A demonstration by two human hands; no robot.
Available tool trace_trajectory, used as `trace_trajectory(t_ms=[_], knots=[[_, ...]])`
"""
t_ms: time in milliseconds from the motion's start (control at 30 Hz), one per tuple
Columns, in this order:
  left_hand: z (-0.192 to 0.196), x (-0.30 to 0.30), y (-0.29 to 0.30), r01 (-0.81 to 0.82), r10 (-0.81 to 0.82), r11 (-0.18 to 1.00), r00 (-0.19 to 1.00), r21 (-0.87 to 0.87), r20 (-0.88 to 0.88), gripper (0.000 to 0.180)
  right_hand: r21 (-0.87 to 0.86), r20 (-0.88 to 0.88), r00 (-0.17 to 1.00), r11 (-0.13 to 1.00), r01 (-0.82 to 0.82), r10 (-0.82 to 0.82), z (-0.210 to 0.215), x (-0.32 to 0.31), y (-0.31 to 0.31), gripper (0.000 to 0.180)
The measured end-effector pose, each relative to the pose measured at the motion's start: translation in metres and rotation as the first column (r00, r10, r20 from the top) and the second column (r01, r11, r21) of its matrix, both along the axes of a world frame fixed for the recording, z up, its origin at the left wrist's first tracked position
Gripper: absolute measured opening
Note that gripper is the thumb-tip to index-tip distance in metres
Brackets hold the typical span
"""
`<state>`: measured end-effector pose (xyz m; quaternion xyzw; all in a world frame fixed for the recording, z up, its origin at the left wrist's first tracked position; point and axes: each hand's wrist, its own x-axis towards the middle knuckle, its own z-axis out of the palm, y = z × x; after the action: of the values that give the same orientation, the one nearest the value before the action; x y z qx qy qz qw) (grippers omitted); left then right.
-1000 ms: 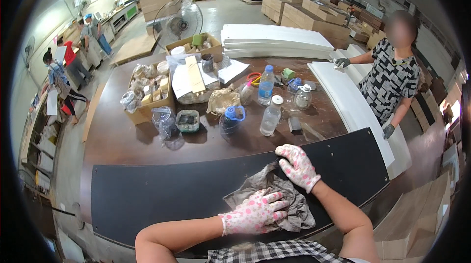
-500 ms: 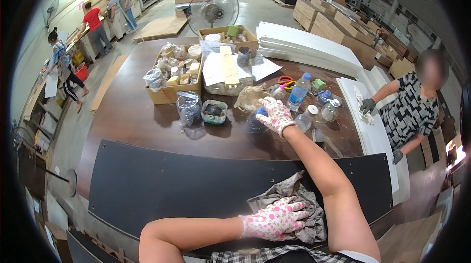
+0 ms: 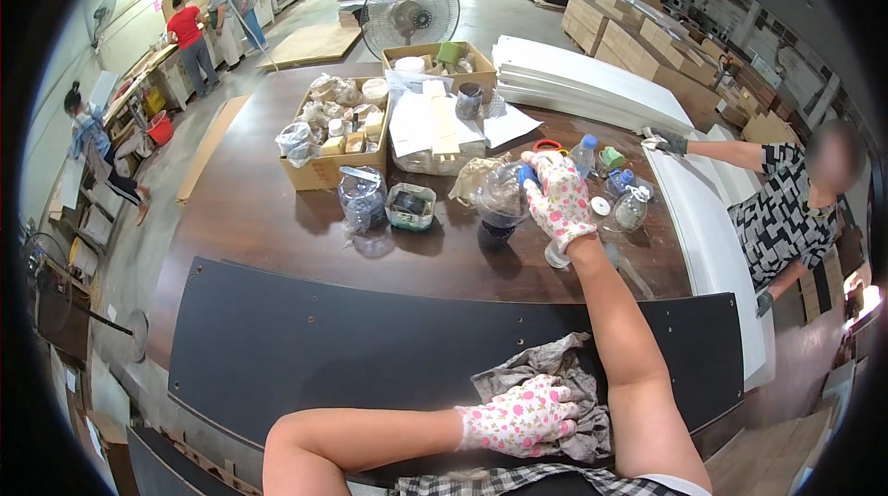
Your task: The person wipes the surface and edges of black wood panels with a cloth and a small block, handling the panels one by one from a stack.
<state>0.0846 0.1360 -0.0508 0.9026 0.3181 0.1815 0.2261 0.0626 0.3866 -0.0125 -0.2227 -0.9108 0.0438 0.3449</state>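
Observation:
My left hand [image 3: 520, 416], in a white glove with a pink flower pattern, lies over a crumpled grey rag [image 3: 585, 403] with its fingers bent onto it. The rag rests on a long black panel [image 3: 370, 348] along the table's near side. My right hand [image 3: 561, 192], gloved alike, grips the blue cap [image 3: 528, 178] of a rounded clear plastic bottle [image 3: 502, 192], which is tilted. Below this bottle is a dark base or cup [image 3: 497, 233]; I cannot tell whether the two are joined. A clear bottle with a white cap [image 3: 600, 206] is partly hidden behind my right hand.
On the brown table [image 3: 240, 218] stand a carton of small jars [image 3: 324, 177], a bagged container [image 3: 362, 195] and a small tub of dark stuff [image 3: 410, 207]. A water bottle [image 3: 584, 155] stands beyond my right hand. White panels [image 3: 712, 274] and a co-worker [image 3: 786, 209] are at right.
My right hand has closed on the blue cap and raised the clear bottle, tilting it. My left hand stays on the rag. The co-worker's gloved hand has moved farther along the white panel.

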Motion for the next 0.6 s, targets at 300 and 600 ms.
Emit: trace_trajectory(t_ms=[300,600], knots=[[0.0,0.0,-0.001,-0.017,0.016,1.0,0.998,0.017,0.058,0.042,-0.034,0.223,0.902,0.928,-0.371,0.369,-0.068,-0.053,-0.036,0.023],[-0.012,0.0,0.001,-0.004,-0.002,0.997,0.998,0.08,0.068,0.038,-0.091,0.432,0.857,0.959,-0.269,0.281,-0.047,-0.108,-0.036,0.028]])
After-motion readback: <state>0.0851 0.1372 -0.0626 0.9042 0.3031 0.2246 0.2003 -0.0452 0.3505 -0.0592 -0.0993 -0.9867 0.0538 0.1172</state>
